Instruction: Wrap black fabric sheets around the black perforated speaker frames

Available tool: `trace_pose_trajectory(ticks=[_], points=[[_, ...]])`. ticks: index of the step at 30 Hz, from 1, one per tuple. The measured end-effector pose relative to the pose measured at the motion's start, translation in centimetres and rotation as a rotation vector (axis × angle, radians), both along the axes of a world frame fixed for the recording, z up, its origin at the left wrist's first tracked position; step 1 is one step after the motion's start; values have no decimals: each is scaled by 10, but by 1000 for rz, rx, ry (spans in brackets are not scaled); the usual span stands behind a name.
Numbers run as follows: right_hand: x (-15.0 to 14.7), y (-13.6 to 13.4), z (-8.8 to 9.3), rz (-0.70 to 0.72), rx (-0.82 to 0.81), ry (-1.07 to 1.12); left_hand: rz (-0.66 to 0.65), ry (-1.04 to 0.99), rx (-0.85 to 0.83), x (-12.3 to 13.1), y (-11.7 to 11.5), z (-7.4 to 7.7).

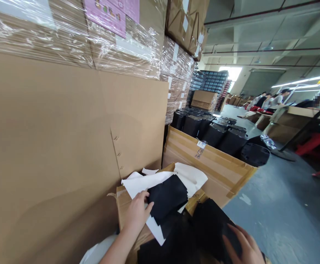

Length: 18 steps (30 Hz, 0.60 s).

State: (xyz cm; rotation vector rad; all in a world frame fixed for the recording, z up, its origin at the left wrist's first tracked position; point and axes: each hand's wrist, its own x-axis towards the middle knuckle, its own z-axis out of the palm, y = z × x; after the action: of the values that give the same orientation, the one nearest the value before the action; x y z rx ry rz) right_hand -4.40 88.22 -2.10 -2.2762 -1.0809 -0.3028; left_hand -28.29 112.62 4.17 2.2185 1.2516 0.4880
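Observation:
My left hand point(137, 212) sits at the left edge of a stack of black sheets point(167, 198), with the thumb over the stack and white paper point(149, 185) showing beneath it. My right hand point(245, 246) lies at the bottom right, its spread fingers on a larger black sheet point(211, 223). Both sheets look like cut fabric or foam, but the material is hard to tell. They rest on an open cardboard box point(127, 201), whose inside is hidden by the sheets. The right thumb is out of view.
A tall flat cardboard panel point(47, 146) stands close on the left, below shrink-wrapped cartons point(127, 44). Beyond the box lie a cardboard flap point(204, 165) and black cases point(215, 134). A grey floor point(283, 205) runs right, towards people at long tables point(291, 117).

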Motion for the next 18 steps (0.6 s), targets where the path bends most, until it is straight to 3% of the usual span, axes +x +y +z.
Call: trace_pose_trajectory(ticks=[6, 10, 12, 15, 18], points=[[-45, 46, 5, 132, 120, -24, 30, -107, 26, -5, 14, 0], [-56, 56, 19, 269, 140, 132, 62, -225, 22, -7, 20, 4], [-60, 61, 28, 275, 202, 268, 47, -383, -45, -6, 18, 12], [-73, 72, 44, 280, 361, 572, 4, -689, -321, -4, 5, 33], [-92, 85, 60, 329, 572, 983, -56, -955, -809, -4, -18, 59]])
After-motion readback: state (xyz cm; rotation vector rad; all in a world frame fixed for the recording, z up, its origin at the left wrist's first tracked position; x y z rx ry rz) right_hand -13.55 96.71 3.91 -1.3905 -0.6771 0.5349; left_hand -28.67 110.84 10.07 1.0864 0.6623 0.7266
